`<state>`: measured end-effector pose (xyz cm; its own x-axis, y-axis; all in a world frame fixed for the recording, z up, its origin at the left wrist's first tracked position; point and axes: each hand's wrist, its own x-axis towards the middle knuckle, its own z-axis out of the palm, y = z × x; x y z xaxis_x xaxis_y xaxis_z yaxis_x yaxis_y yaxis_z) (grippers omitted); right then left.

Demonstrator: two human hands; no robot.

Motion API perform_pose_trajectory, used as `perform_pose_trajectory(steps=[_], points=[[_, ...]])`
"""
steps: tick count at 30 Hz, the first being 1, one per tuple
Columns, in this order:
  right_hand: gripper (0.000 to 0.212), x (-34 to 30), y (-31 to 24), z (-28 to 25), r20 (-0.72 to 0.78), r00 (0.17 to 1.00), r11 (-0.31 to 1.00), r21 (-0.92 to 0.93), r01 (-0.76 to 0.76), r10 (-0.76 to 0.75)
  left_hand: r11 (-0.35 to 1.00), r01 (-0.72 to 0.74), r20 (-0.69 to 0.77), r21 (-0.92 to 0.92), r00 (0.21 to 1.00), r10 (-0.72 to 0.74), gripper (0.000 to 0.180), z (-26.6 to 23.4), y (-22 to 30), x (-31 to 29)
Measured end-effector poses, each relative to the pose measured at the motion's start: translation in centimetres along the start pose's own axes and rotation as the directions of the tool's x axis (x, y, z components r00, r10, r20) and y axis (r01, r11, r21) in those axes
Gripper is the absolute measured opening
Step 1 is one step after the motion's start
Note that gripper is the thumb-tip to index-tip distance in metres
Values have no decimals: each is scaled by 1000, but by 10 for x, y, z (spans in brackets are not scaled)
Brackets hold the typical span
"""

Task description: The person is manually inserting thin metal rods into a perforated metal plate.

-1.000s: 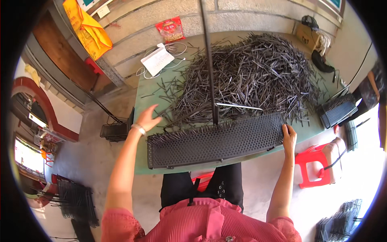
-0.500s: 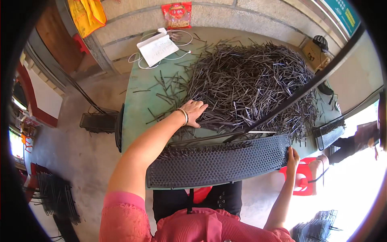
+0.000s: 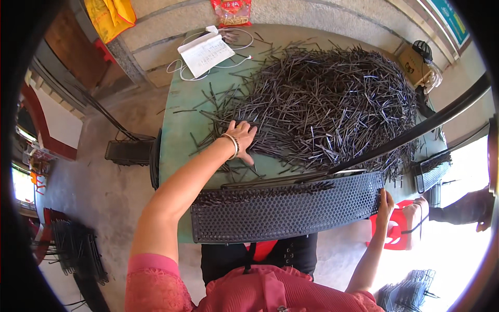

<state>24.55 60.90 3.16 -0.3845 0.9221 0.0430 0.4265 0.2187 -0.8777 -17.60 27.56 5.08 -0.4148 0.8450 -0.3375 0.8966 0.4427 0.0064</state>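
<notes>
A large heap of short, thin dark sticks [image 3: 338, 104] covers much of the green table [image 3: 179, 132]. My left hand [image 3: 241, 141], wearing a bracelet, lies on the heap's near left edge with its fingers spread. Along the table's front edge rests a long, slightly curved dark panel [image 3: 286, 216] full of small holes. Many short dark pieces crowd its far rows, while the near rows of holes are bare. My right hand [image 3: 385, 205] is closed on the panel's right end, its fingers partly hidden. A dark curved bar [image 3: 416, 127] slants up to the right above the heap.
Papers [image 3: 206, 54] and a white cable lie at the back left, near a red snack packet [image 3: 232, 13]. A cardboard box [image 3: 411, 63] stands at the back right. Beside the table are a red stool [image 3: 397, 229], a dark rack [image 3: 129, 152] and another person's arm [image 3: 465, 208].
My left hand has moved slightly left, and sticks at the heap's left edge now spread farther that way. My right hand stays on the panel's end. The whole view has shifted a little.
</notes>
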Motion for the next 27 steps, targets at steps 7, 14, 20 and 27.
perform_pose_trajectory(steps=[7, 14, 20, 27], points=[[34, -2, -5, 3, 35, 999, 997, 63, -41, 39, 998, 25, -167, -63, 985, -35, 82, 18, 1, 24], [30, -4, -9, 5, -1, 1000, 996, 87, -30, 31, 997, 15, -195, -77, 980, -30, 42, 25, -2, 25], [29, -1, -3, 4, 1, 999, 993, 111, -37, 37, 993, -110, -252, -42, 963, 96, 38, 22, -12, 34], [30, -2, -9, 5, 0, 999, 997, 71, -40, 40, 557, -379, -573, -739, 789, -224, 34, 2, -34, 38]])
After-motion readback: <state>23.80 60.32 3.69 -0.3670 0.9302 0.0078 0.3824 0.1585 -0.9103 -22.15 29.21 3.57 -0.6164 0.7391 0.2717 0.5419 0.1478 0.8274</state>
